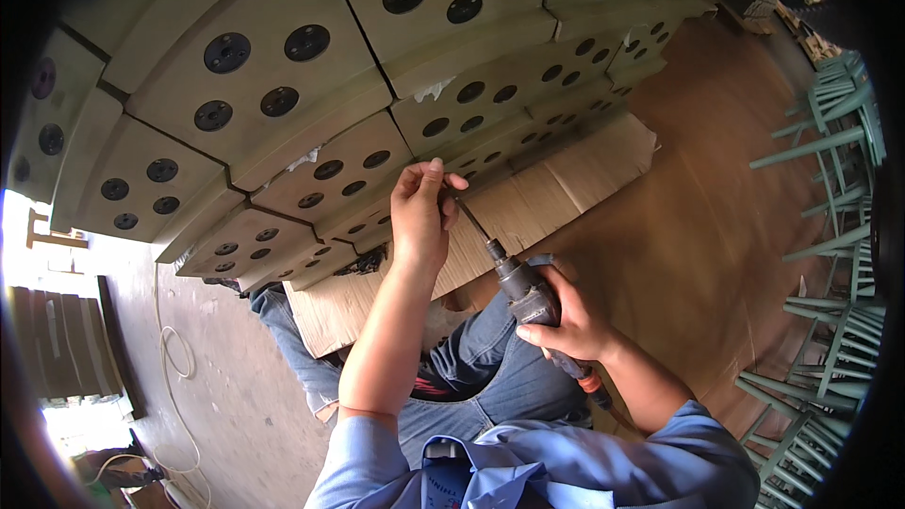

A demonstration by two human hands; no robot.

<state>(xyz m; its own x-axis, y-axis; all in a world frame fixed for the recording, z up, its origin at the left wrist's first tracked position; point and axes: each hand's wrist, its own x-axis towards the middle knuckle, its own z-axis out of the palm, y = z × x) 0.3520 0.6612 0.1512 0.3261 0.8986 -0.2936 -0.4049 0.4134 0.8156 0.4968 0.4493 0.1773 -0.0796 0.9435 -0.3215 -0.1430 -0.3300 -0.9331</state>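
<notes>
My right hand is wrapped round the dark body of a power screwdriver, with an orange-red fitting at its lower end. Its long thin bit points up and left toward my left hand. There the fingers are bent and pinched together at the bit's tip; anything small between them is too hidden to make out. Just beyond my hands rise stacked curved olive-grey panels, each bearing several black round plates with small holes.
Flattened cardboard lies under and in front of the stack. Green spindle-backed chairs crowd the right side, beyond a brown floor covering. A pale hose or cord trails over the concrete at left, near stacked brown boards.
</notes>
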